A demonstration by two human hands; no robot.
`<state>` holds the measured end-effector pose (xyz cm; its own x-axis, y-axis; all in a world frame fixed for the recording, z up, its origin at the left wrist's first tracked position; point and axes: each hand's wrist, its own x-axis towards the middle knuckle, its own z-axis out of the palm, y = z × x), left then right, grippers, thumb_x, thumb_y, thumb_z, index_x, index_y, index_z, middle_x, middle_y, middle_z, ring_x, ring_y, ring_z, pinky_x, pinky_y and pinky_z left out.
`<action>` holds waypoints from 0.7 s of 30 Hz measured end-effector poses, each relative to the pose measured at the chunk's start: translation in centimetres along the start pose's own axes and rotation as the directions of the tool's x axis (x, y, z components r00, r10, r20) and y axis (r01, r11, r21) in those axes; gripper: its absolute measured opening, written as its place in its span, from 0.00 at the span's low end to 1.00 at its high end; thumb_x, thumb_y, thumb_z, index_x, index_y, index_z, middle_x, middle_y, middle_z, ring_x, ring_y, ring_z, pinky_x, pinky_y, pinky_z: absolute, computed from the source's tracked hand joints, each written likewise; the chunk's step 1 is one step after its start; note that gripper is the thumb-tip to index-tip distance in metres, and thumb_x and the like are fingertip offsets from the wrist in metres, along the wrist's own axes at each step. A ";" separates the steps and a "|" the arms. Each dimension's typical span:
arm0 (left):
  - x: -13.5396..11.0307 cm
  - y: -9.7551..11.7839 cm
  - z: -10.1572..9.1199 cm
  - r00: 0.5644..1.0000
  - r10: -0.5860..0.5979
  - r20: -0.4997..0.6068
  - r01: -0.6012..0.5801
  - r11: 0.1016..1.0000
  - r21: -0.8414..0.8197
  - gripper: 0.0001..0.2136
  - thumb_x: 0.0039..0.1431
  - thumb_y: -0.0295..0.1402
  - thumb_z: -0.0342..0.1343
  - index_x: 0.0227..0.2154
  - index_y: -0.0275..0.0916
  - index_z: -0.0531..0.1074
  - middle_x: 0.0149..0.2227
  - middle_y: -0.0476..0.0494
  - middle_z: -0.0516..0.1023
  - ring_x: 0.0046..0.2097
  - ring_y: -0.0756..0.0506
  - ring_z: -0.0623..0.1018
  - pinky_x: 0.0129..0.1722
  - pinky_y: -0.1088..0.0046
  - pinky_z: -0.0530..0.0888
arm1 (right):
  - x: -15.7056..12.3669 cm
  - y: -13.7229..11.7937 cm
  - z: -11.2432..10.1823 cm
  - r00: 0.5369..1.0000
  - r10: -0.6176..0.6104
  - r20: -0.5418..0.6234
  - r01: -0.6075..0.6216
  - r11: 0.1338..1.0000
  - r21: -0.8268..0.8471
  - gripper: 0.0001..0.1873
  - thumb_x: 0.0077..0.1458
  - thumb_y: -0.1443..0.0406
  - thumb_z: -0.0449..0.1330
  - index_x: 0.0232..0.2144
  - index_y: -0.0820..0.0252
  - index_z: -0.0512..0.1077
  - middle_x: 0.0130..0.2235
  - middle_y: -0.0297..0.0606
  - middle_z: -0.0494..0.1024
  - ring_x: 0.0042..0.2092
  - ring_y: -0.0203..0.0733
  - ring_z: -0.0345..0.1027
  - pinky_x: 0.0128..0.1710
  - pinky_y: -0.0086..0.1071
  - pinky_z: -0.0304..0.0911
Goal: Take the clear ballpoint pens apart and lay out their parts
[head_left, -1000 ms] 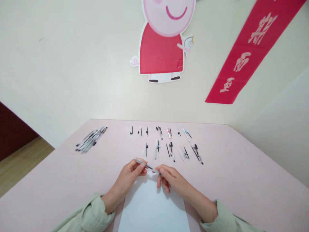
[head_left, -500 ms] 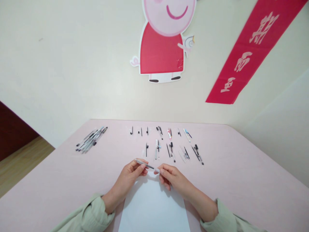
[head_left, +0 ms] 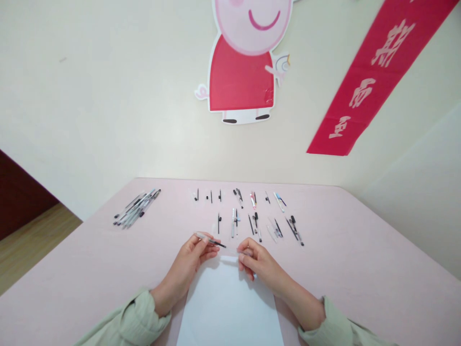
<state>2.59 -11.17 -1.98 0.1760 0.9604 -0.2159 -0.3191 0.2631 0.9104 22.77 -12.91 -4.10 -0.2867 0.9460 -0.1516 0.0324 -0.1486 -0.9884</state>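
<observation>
Pinching a dark-tipped pen [head_left: 218,244] in its fingers [head_left: 200,247], the left hand [head_left: 188,262] hovers by white paper [head_left: 230,302] on the pink counter [head_left: 334,250]; the right hand [head_left: 261,264] grasps a small translucent piece [head_left: 246,252]. A red banner [head_left: 382,73] hangs behind.

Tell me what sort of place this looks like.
Probably an indoor room, perhaps one meant for children, though that is a guess. A big cartoon cutout and a red banner hang on the pale wall, above a pink table with pens and pen parts.
</observation>
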 end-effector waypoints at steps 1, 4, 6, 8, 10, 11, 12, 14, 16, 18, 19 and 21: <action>0.1 0.0 -0.1 1.000 -0.005 -0.005 0.005 1.000 -0.024 0.13 0.53 0.41 0.60 0.35 0.37 0.71 0.39 0.41 0.79 0.37 0.48 0.78 0.40 0.72 0.74 | 0.0 0.0 0.0 1.000 -0.001 -0.002 0.001 1.000 0.000 0.12 0.51 0.59 0.57 0.34 0.58 0.60 0.22 0.24 0.70 0.15 0.27 0.55 0.14 0.22 0.48; 0.5 0.0 -0.5 0.999 0.017 -0.046 -0.021 0.996 -0.092 0.12 0.54 0.40 0.60 0.34 0.37 0.70 0.37 0.43 0.79 0.35 0.49 0.78 0.39 0.73 0.74 | 0.0 -0.1 -0.1 1.000 -0.005 -0.007 0.005 1.000 0.009 0.12 0.51 0.59 0.57 0.33 0.58 0.60 0.22 0.25 0.71 0.16 0.27 0.55 0.15 0.22 0.49; 0.9 0.2 -0.9 0.994 0.058 -0.095 -0.069 0.990 -0.126 0.12 0.53 0.40 0.60 0.33 0.36 0.70 0.35 0.44 0.79 0.34 0.50 0.78 0.38 0.75 0.74 | -0.1 -0.2 -0.2 1.000 -0.012 -0.011 0.012 1.000 0.011 0.11 0.52 0.59 0.57 0.33 0.58 0.60 0.22 0.25 0.71 0.16 0.27 0.55 0.16 0.22 0.49; 1.4 0.3 -1.6 0.985 0.088 -0.151 -0.109 0.984 -0.142 0.11 0.52 0.39 0.61 0.32 0.36 0.70 0.34 0.46 0.79 0.33 0.51 0.78 0.37 0.76 0.74 | -0.2 -0.3 -0.3 1.000 -0.016 -0.013 0.016 1.000 0.007 0.11 0.52 0.58 0.56 0.33 0.58 0.60 0.22 0.26 0.71 0.17 0.27 0.56 0.16 0.23 0.48; 1.9 0.4 -2.3 0.975 0.097 -0.200 -0.128 0.981 -0.148 0.10 0.51 0.38 0.61 0.31 0.36 0.71 0.32 0.46 0.79 0.32 0.52 0.77 0.36 0.77 0.74 | -0.2 -0.3 -0.4 1.000 -0.022 -0.018 0.022 1.000 -0.001 0.11 0.54 0.58 0.55 0.34 0.59 0.61 0.23 0.26 0.71 0.17 0.28 0.56 0.17 0.23 0.49; 2.2 0.4 -2.6 0.971 0.098 -0.218 -0.132 0.980 -0.148 0.10 0.50 0.37 0.61 0.30 0.36 0.71 0.32 0.47 0.79 0.32 0.52 0.77 0.35 0.77 0.74 | -0.2 -0.3 -0.5 0.999 -0.027 -0.023 0.027 1.000 -0.007 0.11 0.55 0.58 0.54 0.36 0.59 0.62 0.23 0.27 0.71 0.17 0.28 0.55 0.18 0.23 0.49; 2.4 0.4 -2.9 0.968 0.098 -0.231 -0.134 0.980 -0.145 0.10 0.50 0.37 0.61 0.30 0.37 0.71 0.31 0.47 0.79 0.32 0.52 0.77 0.35 0.78 0.74 | -0.2 -0.4 -0.5 0.999 -0.031 -0.028 0.031 0.999 -0.018 0.12 0.56 0.58 0.52 0.40 0.59 0.63 0.23 0.27 0.71 0.17 0.28 0.55 0.18 0.24 0.49; 2.7 0.5 -3.4 0.963 0.108 -0.248 -0.143 0.981 -0.129 0.09 0.50 0.37 0.61 0.30 0.38 0.71 0.31 0.48 0.78 0.31 0.52 0.77 0.34 0.77 0.73 | -0.3 -0.7 -0.5 0.998 -0.042 -0.043 0.039 0.997 -0.065 0.16 0.58 0.58 0.50 0.47 0.59 0.63 0.22 0.26 0.70 0.17 0.29 0.55 0.19 0.24 0.49; 2.9 0.6 -3.7 0.957 0.125 -0.263 -0.155 0.983 -0.096 0.09 0.50 0.38 0.60 0.29 0.38 0.71 0.31 0.49 0.78 0.30 0.52 0.76 0.34 0.77 0.73 | -0.4 -1.2 -0.5 0.995 -0.077 -0.064 0.066 0.986 -0.153 0.17 0.59 0.59 0.49 0.49 0.58 0.64 0.20 0.25 0.67 0.18 0.31 0.54 0.20 0.25 0.50; 3.0 0.8 -4.0 0.949 0.137 -0.284 -0.163 0.984 -0.069 0.09 0.50 0.39 0.60 0.28 0.39 0.71 0.30 0.49 0.78 0.30 0.52 0.76 0.33 0.77 0.73 | -0.4 -2.0 -0.2 0.986 -0.143 -0.081 0.116 0.955 -0.274 0.13 0.59 0.61 0.49 0.44 0.57 0.68 0.20 0.26 0.66 0.21 0.32 0.57 0.23 0.26 0.53; 3.1 0.9 -4.1 0.944 0.141 -0.297 -0.166 0.984 -0.063 0.09 0.49 0.39 0.60 0.28 0.39 0.71 0.30 0.49 0.78 0.29 0.52 0.76 0.32 0.77 0.72 | -0.3 -2.5 0.0 0.980 -0.183 -0.079 0.146 0.928 -0.343 0.12 0.60 0.62 0.49 0.42 0.57 0.69 0.21 0.27 0.66 0.22 0.33 0.59 0.25 0.27 0.54; 3.3 1.1 -4.5 0.935 0.145 -0.323 -0.173 0.983 -0.061 0.10 0.48 0.39 0.61 0.28 0.38 0.71 0.29 0.49 0.77 0.29 0.52 0.75 0.31 0.77 0.72 | 0.2 -3.5 0.8 0.962 -0.269 -0.051 0.209 0.841 -0.498 0.10 0.60 0.64 0.49 0.40 0.56 0.69 0.25 0.30 0.71 0.27 0.35 0.64 0.29 0.28 0.57</action>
<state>-1.33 -7.33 -3.25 -0.1821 0.9659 -0.1839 -0.4005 0.0979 0.9110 21.89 -12.45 -0.64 -0.2354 0.9645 0.1196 0.4444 0.2162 -0.8693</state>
